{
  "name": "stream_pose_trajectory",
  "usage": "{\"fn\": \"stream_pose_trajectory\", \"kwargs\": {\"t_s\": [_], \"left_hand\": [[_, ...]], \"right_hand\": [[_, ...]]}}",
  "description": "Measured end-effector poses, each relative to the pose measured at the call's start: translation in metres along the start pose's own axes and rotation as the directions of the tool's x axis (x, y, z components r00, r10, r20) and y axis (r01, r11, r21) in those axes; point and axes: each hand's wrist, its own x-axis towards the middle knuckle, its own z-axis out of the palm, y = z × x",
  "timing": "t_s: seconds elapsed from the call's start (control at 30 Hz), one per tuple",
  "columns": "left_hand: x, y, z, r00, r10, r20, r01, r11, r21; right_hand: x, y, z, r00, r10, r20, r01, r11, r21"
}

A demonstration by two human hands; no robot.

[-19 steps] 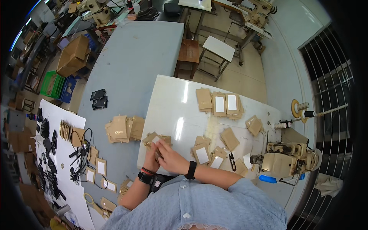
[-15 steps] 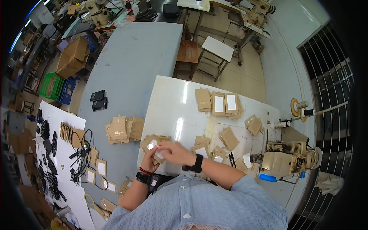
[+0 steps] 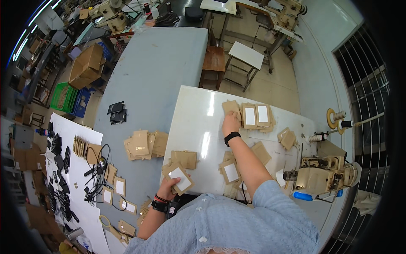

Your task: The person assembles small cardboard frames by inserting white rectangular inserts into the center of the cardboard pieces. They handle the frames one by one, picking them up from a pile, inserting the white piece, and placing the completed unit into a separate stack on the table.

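My left hand point(image 3: 168, 186) holds a tan leather piece with a white rectangle point(image 3: 180, 178) near the front edge of the white table point(image 3: 198, 122). Behind it lies a small pile of plain tan pieces point(image 3: 184, 158). My right hand point(image 3: 230, 122) reaches across to the far side of the table and rests on a plain tan piece point(image 3: 231, 106), its fingers on top of it. Right of that piece lie tan pieces with white rectangles point(image 3: 256, 114). More such pieces point(image 3: 230, 171) lie under my right forearm.
A beige sewing machine point(image 3: 321, 178) stands at the table's right end, with thread spools point(image 3: 338, 119) behind it. Stacks of tan pieces point(image 3: 144, 143) and black pieces point(image 3: 116, 112) lie on the grey table point(image 3: 156, 63) to the left. A wooden stool point(image 3: 213, 59) stands beyond.
My right hand left the piece that both hands held near the front edge and stretched to the far side of the table. My left hand stayed with the piece.
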Motion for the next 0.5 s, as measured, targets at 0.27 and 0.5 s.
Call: {"fn": "stream_pose_trajectory", "kwargs": {"t_s": [0.27,0.5], "left_hand": [[0.013,0.002,-0.012,0.990,0.066,-0.123,-0.046,0.986,0.160],[0.032,0.016,-0.001,0.987,0.159,-0.030,-0.155,0.983,0.103]], "right_hand": [[-0.032,0.005,-0.074,0.978,-0.177,-0.114,0.210,0.798,0.565],[-0.108,-0.009,-0.111,0.580,-0.536,0.613,-0.754,-0.067,0.654]]}}
